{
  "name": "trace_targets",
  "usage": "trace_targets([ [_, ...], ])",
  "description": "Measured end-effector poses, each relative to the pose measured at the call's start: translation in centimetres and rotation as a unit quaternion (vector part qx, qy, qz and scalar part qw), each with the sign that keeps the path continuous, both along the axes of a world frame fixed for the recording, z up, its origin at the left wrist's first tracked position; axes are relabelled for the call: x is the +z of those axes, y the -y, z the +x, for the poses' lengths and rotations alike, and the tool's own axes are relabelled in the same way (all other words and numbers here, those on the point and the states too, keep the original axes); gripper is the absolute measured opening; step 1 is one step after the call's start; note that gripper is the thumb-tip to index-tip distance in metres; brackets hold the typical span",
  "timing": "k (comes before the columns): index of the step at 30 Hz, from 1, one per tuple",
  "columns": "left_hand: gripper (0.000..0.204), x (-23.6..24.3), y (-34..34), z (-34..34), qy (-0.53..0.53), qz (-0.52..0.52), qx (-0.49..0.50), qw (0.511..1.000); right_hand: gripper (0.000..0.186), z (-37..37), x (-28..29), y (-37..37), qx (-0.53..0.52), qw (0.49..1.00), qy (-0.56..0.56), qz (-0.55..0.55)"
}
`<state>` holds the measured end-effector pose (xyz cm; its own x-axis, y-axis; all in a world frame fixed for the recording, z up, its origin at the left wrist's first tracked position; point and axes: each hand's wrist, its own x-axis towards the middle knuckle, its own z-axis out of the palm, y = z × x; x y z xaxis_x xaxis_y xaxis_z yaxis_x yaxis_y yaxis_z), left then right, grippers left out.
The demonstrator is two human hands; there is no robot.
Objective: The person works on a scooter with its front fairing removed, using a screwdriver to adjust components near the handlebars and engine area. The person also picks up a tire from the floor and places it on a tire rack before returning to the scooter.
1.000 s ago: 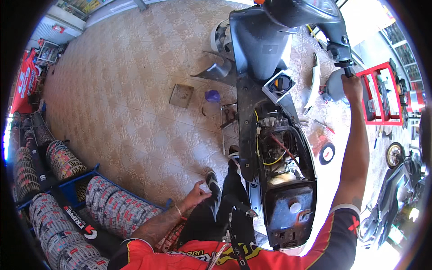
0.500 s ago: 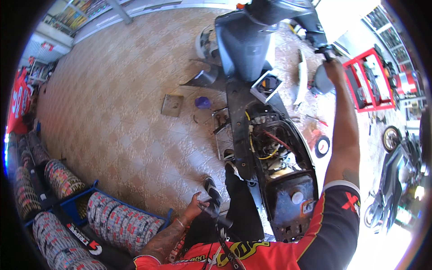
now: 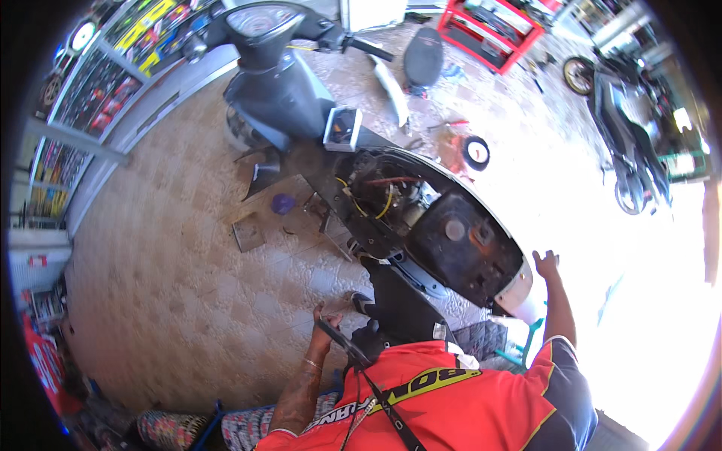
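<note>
The partly stripped scooter stands ahead of me. Its seat area is uncovered, so the dark tank with a round cap, a yellow hose and wiring show. My right hand is stretched out beside the pale tail panel, fingers apart, holding nothing I can see. My left hand is raised in front of me at the left, fingers partly curled at a dark, strap-like thing. This strip crosses the hand and hides part of it; its kind is unclear.
An open white box rests on the scooter's floorboard. A metal tray and purple bowl lie on the floor at left. Beyond are a loose seat, small wheel, red tool cart and another motorcycle.
My right hand has let go of the scooter's handlebar grip and come back beside its tail. My left hand has risen slightly. The view has swung, showing more of the scooter's dashboard and rear.
</note>
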<state>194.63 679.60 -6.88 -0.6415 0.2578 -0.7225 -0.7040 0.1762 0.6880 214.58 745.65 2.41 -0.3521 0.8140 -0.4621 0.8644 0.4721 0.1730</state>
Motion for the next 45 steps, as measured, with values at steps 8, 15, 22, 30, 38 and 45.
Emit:
trace_targets([
  [8, 0.083, -0.8, 2.1, 3.2, 0.029, 0.002, -0.086, 0.996, 0.082, 11.9, -2.4, 6.9, -0.253, 0.89, -0.368, -0.09],
  [15, 0.082, 0.7, 1.3, 5.7, 0.006, -0.021, -0.105, 0.994, 0.085, 10.6, -0.6, 7.2, -0.212, 0.929, -0.299, -0.058],
  [22, 0.08, 1.1, 1.8, 10.3, 0.009, -0.003, -0.055, 0.998, 0.084, 9.7, 0.8, 8.6, -0.172, 0.936, -0.305, -0.042],
  [30, 0.084, 2.6, 1.6, 15.4, -0.011, -0.087, -0.075, 0.993, 0.083, 9.5, 1.8, 9.8, -0.058, 0.937, -0.342, -0.037],
  [38, 0.088, 4.4, 0.8, 21.2, -0.007, -0.115, -0.05, 0.992, 0.086, 9.7, 1.1, 8.7, -0.07, 0.939, -0.333, -0.061],
  [45, 0.094, 5.1, -0.2, 22.4, -0.033, -0.027, -0.007, 0.999, 0.094, 8.5, 3.9, 7.3, -0.065, 0.964, -0.235, -0.105],
])
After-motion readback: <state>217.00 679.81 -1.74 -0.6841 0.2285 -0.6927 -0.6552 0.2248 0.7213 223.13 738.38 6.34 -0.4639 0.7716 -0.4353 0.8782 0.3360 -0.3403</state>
